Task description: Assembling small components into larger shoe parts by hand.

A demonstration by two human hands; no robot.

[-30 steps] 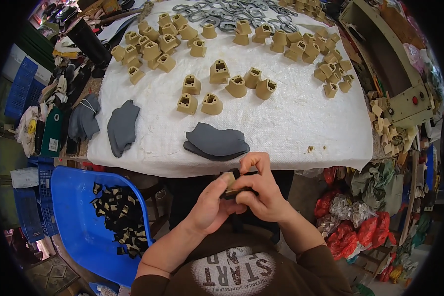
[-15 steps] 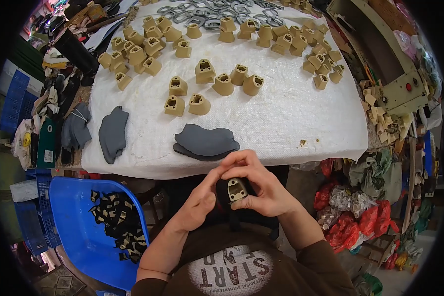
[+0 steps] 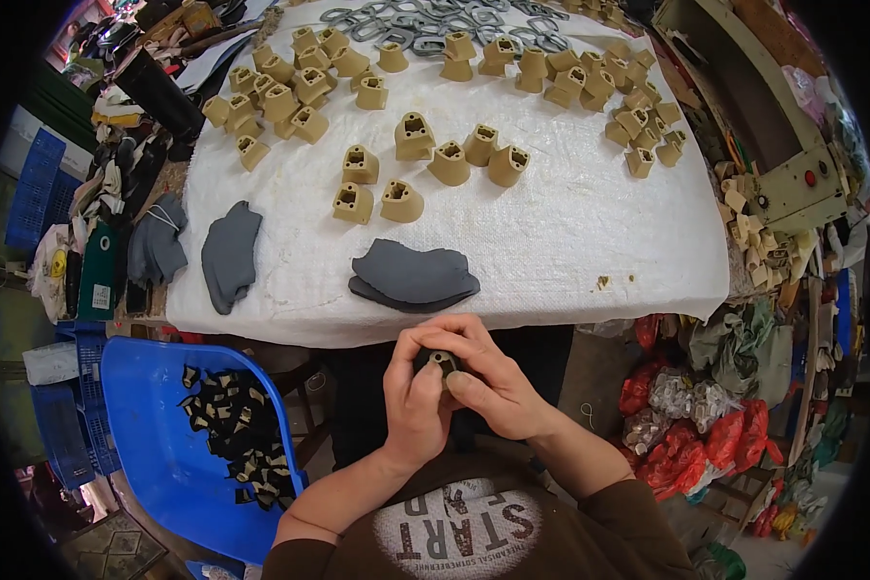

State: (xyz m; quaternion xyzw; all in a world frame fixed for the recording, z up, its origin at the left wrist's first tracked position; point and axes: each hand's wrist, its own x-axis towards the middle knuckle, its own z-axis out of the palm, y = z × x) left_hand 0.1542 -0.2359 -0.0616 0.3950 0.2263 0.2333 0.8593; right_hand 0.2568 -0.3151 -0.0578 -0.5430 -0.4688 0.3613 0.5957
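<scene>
both hands (image 3: pixel 413 401) (image 3: pixel 496 382) (half-closed) around one block (image 3: pixel 443 359)

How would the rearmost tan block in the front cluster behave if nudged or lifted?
Likely stiff: the tan block stands upright with crisp edges. Possibly light for its size: its top is hollowed, though the depth isn't clear. Probably slides rather than tips under a low nudge, as it seems slightly wider at the base.

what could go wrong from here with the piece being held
The small holed piece between the left hand and right hand might slip and drop, since it seems held in front of the table, not over it. The dark grey stack lies near the table's front edge, so a hand could nudge it off.
</scene>
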